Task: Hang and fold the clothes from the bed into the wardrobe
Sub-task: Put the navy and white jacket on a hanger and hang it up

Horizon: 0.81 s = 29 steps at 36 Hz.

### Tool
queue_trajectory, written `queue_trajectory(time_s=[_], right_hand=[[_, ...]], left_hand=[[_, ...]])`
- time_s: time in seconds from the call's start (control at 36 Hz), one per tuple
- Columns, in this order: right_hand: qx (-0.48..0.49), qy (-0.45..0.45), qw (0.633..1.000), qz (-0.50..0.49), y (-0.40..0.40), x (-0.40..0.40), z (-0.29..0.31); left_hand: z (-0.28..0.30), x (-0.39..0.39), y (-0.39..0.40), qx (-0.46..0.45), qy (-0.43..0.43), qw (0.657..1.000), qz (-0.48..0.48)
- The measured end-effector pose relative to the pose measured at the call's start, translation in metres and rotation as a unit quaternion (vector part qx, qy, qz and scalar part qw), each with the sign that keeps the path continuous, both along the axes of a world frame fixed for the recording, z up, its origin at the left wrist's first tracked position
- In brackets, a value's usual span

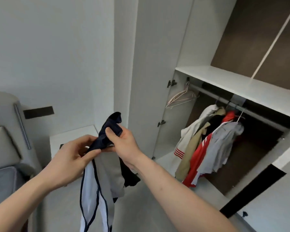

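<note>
A home bedroom: a built-in white wardrobe stands open, shirts hanging from its rail beside empty pink hangers. A padded grey headboard and white bedside table sit to the left.

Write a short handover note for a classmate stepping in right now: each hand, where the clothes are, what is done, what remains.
Left hand and right hand both grip the dark navy collar of a white garment with navy trim, which hangs below them in front of the open wardrobe.
Done: several garments hang on the rail.
Left: hang this one; empty pink hangers wait at the rail's left end. The bed's clothes are out of view.
</note>
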State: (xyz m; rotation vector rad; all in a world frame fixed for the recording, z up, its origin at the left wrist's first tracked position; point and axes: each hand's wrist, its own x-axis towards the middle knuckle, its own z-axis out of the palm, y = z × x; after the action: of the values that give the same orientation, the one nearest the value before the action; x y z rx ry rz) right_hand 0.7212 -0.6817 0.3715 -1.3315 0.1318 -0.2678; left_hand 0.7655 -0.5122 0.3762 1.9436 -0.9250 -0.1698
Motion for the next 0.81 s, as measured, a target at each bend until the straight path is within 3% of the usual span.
queue_trajectory(time_s=[0.25,0.42,0.58,0.69,0.81], right_hand=[[-0.021,-0.009,0.995,-0.098,-0.075,0.031,0.008],[-0.072,0.002,0.985,-0.158,-0.126,0.052,0.003],[-0.158,0.055,0.939,-0.3,-0.191,0.051,-0.002],[-0.218,0.125,0.89,-0.38,-0.23,0.046,-0.025],[-0.227,0.191,0.866,-0.402,-0.263,0.043,-0.048]], left_hand=[[-0.005,0.072,-0.075,0.01,0.003,0.997,-0.079],[-0.015,0.146,-0.105,-0.036,0.091,0.995,-0.004],[0.003,0.206,-0.147,-0.074,0.109,0.991,0.035],[0.022,0.222,-0.183,-0.072,0.054,0.996,-0.006],[0.039,0.232,-0.214,-0.068,0.001,0.997,-0.034]])
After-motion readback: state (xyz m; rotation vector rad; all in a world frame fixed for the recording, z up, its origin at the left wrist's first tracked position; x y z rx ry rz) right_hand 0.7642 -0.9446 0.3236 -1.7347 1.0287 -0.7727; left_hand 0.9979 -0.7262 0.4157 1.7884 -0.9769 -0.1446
